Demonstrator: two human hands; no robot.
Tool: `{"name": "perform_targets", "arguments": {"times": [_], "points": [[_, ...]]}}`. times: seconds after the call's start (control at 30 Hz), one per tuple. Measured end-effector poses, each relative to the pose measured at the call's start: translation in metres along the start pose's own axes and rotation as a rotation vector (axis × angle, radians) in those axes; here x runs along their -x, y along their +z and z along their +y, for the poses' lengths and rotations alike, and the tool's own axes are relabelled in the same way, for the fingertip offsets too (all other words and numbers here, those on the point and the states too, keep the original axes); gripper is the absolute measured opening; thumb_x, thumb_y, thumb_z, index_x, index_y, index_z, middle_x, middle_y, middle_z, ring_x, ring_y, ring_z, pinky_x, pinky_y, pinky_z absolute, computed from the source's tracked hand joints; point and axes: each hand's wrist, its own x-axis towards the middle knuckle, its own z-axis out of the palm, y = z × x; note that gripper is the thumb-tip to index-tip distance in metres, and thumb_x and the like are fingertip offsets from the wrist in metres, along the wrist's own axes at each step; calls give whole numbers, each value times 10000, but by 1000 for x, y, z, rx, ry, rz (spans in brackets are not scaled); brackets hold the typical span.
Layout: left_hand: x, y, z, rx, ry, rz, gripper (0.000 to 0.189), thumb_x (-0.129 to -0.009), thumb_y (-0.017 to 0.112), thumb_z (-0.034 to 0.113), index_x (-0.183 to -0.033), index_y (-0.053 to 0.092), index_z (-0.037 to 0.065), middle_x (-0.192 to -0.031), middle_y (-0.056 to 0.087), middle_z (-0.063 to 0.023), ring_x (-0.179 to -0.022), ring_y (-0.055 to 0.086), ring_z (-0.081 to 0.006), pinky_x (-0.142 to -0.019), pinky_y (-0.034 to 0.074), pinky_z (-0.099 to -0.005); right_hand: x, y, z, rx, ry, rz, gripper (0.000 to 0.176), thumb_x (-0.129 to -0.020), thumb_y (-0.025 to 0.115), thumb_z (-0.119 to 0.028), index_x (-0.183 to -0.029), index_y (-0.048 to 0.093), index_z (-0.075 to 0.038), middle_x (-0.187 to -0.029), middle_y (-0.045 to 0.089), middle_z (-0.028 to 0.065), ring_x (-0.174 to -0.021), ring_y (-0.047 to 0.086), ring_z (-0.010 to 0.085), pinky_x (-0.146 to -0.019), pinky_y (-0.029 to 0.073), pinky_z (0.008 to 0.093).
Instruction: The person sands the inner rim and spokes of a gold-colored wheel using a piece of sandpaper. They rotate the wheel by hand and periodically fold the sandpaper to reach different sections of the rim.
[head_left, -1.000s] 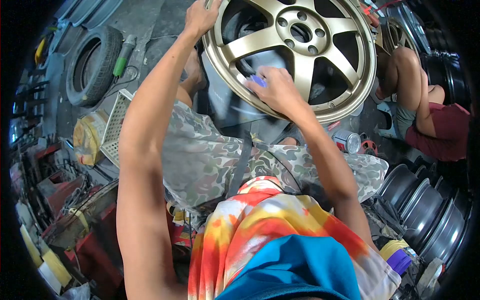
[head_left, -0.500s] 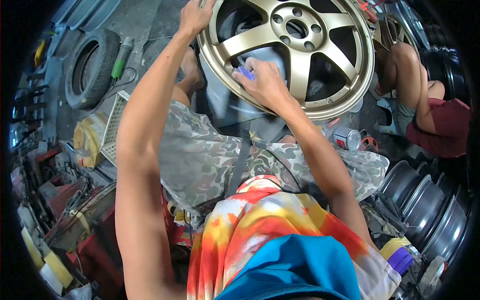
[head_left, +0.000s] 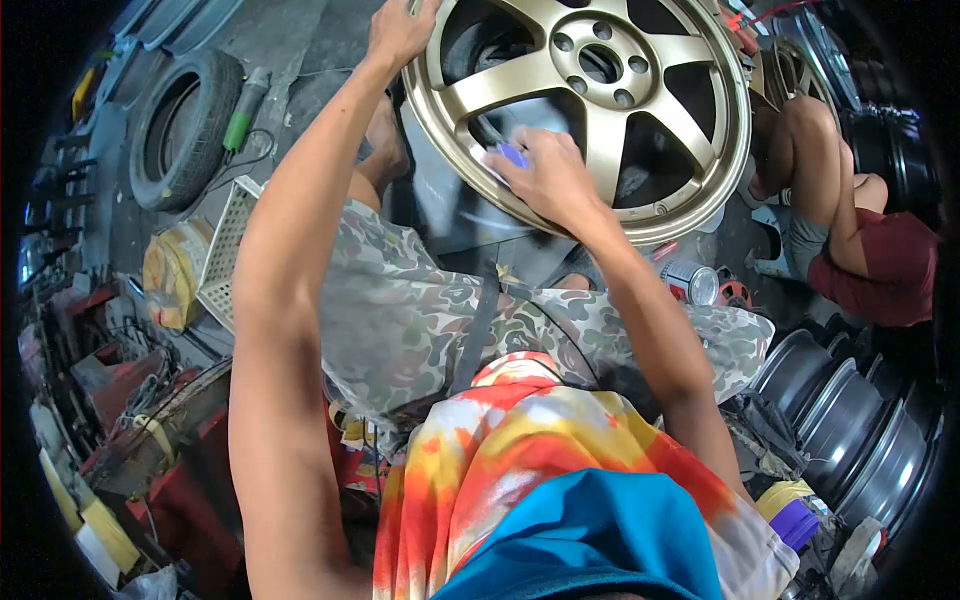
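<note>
A gold alloy wheel rim (head_left: 607, 165) with broad spokes lies face up in front of me. My left hand (head_left: 405, 32) grips its outer edge at the upper left; some fingertips are cut off by the frame. Pinched in my right hand (head_left: 552, 178) is a small purple piece of sandpaper (head_left: 513, 154), pressed to the rim's inner lip at the lower left. Motion smears the fingertips a little. Beneath the wheel, a grey sheet (head_left: 440, 180) shows through the gaps between spokes.
A tyre (head_left: 150, 185) and a green-bodied power tool (head_left: 238, 130) lie at the left, near a perforated plastic basket (head_left: 222, 250). A paint can (head_left: 692, 282) stands by my right knee. Another person in a maroon shirt (head_left: 880, 265) sits at the right, above several dark rims (head_left: 850, 410).
My right hand has slid rightward along the lip with the sandpaper. The wheel and my left hand sit slightly farther right in view.
</note>
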Motion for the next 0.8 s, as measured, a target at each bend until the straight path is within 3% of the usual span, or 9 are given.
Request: {"name": "perform_targets", "arguments": {"times": [0.13,0.27,0.33,0.4,0.43,0.53,0.6,0.67,0.8], "points": [[-1,2,-6,-33,14,26,504,-1019,545,458,-1232,648,13,-1266,632,-295,-1224,548,-490,-1035,446,-512,-10,14,8,-54,4,76,441,-902,759,-394,-889,687,41,-876,675,290,-920,615,482,-856,471,527],[5,-6,9,52,-32,-45,486,-1020,545,446,-1235,651,23,-1267,632,-289,-1226,547,-484,-1032,444,-516,2,9,15,-29,19,12,426,-897,766,-369,-875,685,48,-809,665,282,-796,636,475,-754,487,518],[-3,4,-5,-11,46,-33,461,-1028,536,425,-1231,652,28,-1249,637,-285,-1208,554,-483,-1018,448,-520,-11,20,15,38,-64,184,434,-890,773,-368,-858,679,54,-776,650,290,-755,631,490,-711,489,512],[-4,4,-10,-49,101,-68,455,-1030,532,421,-1221,651,25,-1241,639,-285,-1205,553,-484,-1012,450,-523,-13,23,13,-23,-111,237,448,-888,773,-382,-855,674,54,-774,642,298,-787,624,507,-723,488,516],[-6,3,-12,-86,158,-99,450,-1033,529,416,-1212,649,21,-1233,641,-284,-1203,553,-486,-1005,452,-525,-9,20,14,-25,-42,178,452,-888,771,-388,-855,675,53,-790,648,299,-804,629,505,-739,487,523],[3,0,2,-16,40,-1,412,-1038,520,397,-1193,655,39,-1212,648,-272,-1184,562,-480,-982,463,-530,2,6,14,-22,24,15,466,-890,767,-410,-871,673,46,-822,659,294,-840,632,492,-786,485,528],[-2,12,-11,-56,60,52,327,-1044,497,325,-1180,663,79,-1172,650,-245,-1139,586,-456,-950,477,-535,4,6,15,76,-95,109,459,-894,766,-408,-880,671,41,-814,655,282,-829,623,479,-794,482,519],[-6,13,-24,-342,431,9,280,-1039,482,264,-1187,668,116,-1129,647,-218,-1080,612,-428,-916,493,-536,-5,8,12,29,-84,93,447,-898,763,-400,-882,672,37,-813,654,280,-834,621,477,-790,481,521],[-5,8,-21,-289,409,-15,270,-1039,475,263,-1143,671,108,-1119,651,-213,-1064,617,-429,-894,498,-541,-7,8,14,-68,-73,23,407,-914,747,-369,-884,673,30,-831,653,285,-858,611,477,-788,472,535]]}}
